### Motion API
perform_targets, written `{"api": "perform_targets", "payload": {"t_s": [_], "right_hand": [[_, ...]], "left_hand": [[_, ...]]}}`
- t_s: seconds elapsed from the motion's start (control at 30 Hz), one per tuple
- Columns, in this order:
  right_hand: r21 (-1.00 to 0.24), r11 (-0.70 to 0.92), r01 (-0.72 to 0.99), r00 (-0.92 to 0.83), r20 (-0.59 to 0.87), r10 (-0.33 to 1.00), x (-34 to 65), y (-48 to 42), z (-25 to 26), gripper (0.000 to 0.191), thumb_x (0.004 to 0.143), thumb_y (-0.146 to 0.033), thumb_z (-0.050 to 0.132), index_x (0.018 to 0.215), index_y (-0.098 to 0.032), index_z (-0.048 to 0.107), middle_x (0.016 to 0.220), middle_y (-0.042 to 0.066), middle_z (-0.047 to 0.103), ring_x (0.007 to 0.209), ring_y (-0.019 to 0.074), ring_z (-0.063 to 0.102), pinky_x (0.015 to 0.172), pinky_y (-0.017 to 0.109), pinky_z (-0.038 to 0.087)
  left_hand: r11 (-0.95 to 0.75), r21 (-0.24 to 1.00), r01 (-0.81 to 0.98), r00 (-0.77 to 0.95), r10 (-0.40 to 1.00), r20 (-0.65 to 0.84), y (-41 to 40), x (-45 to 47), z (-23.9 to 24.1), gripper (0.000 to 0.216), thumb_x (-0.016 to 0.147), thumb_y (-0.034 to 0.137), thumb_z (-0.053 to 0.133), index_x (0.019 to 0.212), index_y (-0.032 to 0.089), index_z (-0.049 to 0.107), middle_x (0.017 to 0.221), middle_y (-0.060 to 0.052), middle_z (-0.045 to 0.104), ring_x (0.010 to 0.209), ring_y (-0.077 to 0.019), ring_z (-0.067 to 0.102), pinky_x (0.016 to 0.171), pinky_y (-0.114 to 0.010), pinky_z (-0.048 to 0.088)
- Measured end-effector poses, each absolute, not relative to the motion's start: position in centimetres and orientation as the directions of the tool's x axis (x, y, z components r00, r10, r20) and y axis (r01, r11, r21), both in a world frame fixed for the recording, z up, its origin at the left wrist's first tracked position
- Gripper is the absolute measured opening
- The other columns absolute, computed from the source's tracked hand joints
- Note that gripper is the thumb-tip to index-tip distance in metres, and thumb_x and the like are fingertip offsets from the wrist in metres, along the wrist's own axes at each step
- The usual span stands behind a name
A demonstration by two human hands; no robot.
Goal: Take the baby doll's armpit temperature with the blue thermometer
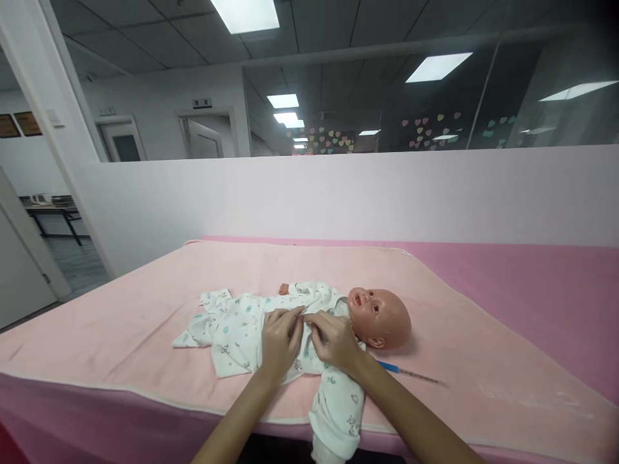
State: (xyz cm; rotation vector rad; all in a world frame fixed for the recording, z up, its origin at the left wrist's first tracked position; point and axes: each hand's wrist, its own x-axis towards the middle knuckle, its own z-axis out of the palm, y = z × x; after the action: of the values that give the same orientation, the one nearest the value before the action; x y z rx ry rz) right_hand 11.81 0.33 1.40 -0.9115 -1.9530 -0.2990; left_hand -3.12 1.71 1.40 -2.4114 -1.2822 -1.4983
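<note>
A baby doll (391,317) lies on its back, head to the right, dressed in a white printed baby shirt (309,298) and matching trousers (236,332). My left hand (280,341) pinches the shirt's front at the chest. Close beside it, my right hand (334,340) is also closed in a pinch on the shirt front, near the doll's neck. The exact bit of cloth between the fingertips is hidden. A sleeve (338,409) stretches toward me over the table's near edge, under my right forearm. The doll's far hand (284,289) sticks out of its cuff.
The doll lies on a peach blanket (145,309) spread over a pink cover (541,296). A thin stick with a blue end (388,367) rests right of my right forearm. Behind stands a white half wall (338,200) with glass above. A door (22,258) is at left.
</note>
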Motion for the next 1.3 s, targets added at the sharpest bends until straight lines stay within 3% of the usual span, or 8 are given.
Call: {"api": "perform_targets", "payload": {"t_s": [0.3, 0.47, 0.6, 0.77, 0.83, 0.97, 1.1, 1.3], "right_hand": [[-0.149, 0.741, 0.655, -0.178, 0.923, 0.342, 11.7, 1.0, 0.4, 0.029, 0.086, -0.009, 0.039, 0.109, -0.021, 0.052, 0.09, 0.005, 0.066, 0.081, 0.0151, 0.064, 0.062, 0.025, 0.05], [-0.136, 0.737, 0.663, -0.214, 0.908, 0.36, 11.7, 1.2, 0.2, 0.028, 0.086, -0.009, 0.039, 0.108, -0.02, 0.051, 0.09, 0.005, 0.066, 0.081, 0.0145, 0.064, 0.062, 0.024, 0.051], [-0.096, 0.722, 0.685, -0.182, 0.937, 0.297, 11.8, 1.3, 0.2, 0.028, 0.086, -0.006, 0.039, 0.106, -0.02, 0.052, 0.089, 0.005, 0.066, 0.081, 0.0142, 0.064, 0.06, 0.023, 0.05], [-0.087, 0.716, 0.693, -0.154, 0.952, 0.266, 11.7, 1.4, 0.3, 0.025, 0.085, -0.007, 0.042, 0.103, -0.02, 0.053, 0.086, 0.005, 0.066, 0.079, 0.0142, 0.064, 0.059, 0.022, 0.049], [-0.088, 0.72, 0.688, -0.157, 0.951, 0.267, 11.6, 1.4, 0.3, 0.025, 0.085, -0.006, 0.041, 0.103, -0.02, 0.053, 0.086, 0.004, 0.066, 0.079, 0.0141, 0.064, 0.06, 0.022, 0.049], [-0.148, 0.717, 0.681, -0.12, 0.944, 0.309, 11.5, 1.4, 0.5, 0.022, 0.086, -0.009, 0.043, 0.103, -0.019, 0.053, 0.084, 0.004, 0.066, 0.077, 0.0137, 0.064, 0.06, 0.022, 0.049], [-0.189, 0.716, 0.672, -0.085, 0.941, 0.328, 11.5, 1.4, 0.7, 0.02, 0.087, -0.011, 0.044, 0.102, -0.018, 0.053, 0.083, 0.004, 0.066, 0.073, 0.0122, 0.063, 0.063, 0.022, 0.049], [-0.194, 0.709, 0.677, -0.082, 0.939, 0.335, 11.5, 1.4, 1.0, 0.019, 0.088, -0.013, 0.043, 0.102, -0.019, 0.053, 0.085, 0.004, 0.066, 0.075, 0.0122, 0.063, 0.065, 0.022, 0.05]], "left_hand": [[-0.746, 0.179, 0.642, 0.319, 0.471, 0.822, 1.0, -3.1, 1.6, 0.026, 0.082, 0.019, 0.045, 0.103, 0.022, 0.061, 0.122, -0.004, 0.054, 0.113, -0.0241, 0.04, 0.094, -0.038, 0.029], [-0.703, 0.16, 0.693, 0.265, 0.455, 0.85, 0.9, -3.2, 1.5, 0.015, 0.079, 0.021, 0.049, 0.074, 0.019, 0.063, 0.111, -0.007, 0.057, 0.105, -0.0251, 0.041, 0.089, -0.04, 0.027], [-0.575, 0.203, 0.793, 0.052, 0.396, 0.917, 1.0, -5.1, 1.1, 0.03, 0.08, 0.023, 0.049, 0.052, 0.019, 0.059, 0.082, -0.006, 0.06, 0.087, -0.0222, 0.044, 0.081, -0.039, 0.027], [-0.286, 0.514, 0.809, -0.434, 0.299, 0.85, 1.3, -8.5, 0.9, 0.047, 0.085, 0.029, 0.043, 0.04, 0.017, 0.046, 0.078, -0.007, 0.058, 0.08, -0.0223, 0.041, 0.076, -0.039, 0.027], [-0.327, 0.448, 0.832, -0.356, 0.303, 0.884, 1.1, -8.5, 1.3, 0.042, 0.085, 0.028, 0.043, 0.045, 0.018, 0.051, 0.081, -0.007, 0.059, 0.084, -0.023, 0.043, 0.079, -0.04, 0.028], [-0.567, 0.177, 0.804, 0.083, 0.403, 0.911, 0.8, -5.7, 2.7, 0.017, 0.083, 0.024, 0.046, 0.081, 0.021, 0.063, 0.09, -0.005, 0.062, 0.092, -0.0219, 0.047, 0.084, -0.038, 0.03], [-0.637, 0.185, 0.748, 0.232, 0.513, 0.827, 1.2, -2.9, 2.7, 0.024, 0.083, 0.027, 0.047, 0.105, 0.022, 0.057, 0.102, -0.004, 0.061, 0.099, -0.0218, 0.047, 0.087, -0.037, 0.03], [-0.629, 0.256, 0.734, 0.245, 0.597, 0.764, 1.6, -2.6, 1.6, 0.023, 0.085, 0.029, 0.046, 0.104, 0.022, 0.056, 0.098, -0.002, 0.062, 0.095, -0.0197, 0.049, 0.086, -0.036, 0.031]]}}
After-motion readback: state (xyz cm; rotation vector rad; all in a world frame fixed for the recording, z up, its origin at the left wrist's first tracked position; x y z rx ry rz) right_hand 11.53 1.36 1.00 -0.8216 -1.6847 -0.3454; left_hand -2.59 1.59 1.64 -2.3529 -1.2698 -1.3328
